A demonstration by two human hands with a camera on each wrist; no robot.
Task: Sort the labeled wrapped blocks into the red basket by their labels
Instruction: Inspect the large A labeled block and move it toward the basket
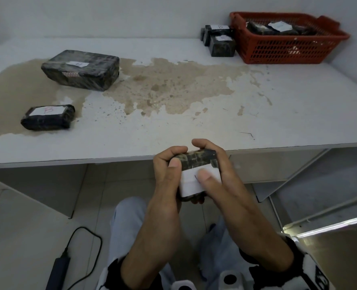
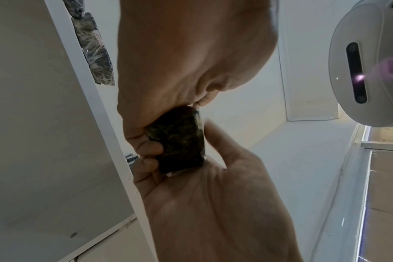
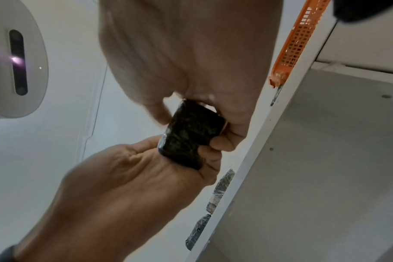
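Both hands grip one small wrapped block (image 1: pixel 196 164) in front of the table's near edge: the left hand (image 1: pixel 167 178) curls around its left side, the right hand (image 1: pixel 217 174) around its right, thumb on the white label. The red basket (image 1: pixel 286 47) stands far right, already holding blocks.

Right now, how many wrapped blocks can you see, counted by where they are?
Held in both hands: 1
On the table's left side: 2
Beside the red basket: 3 visible
Inside the basket: cannot count exactly
Total outside the basket: 6
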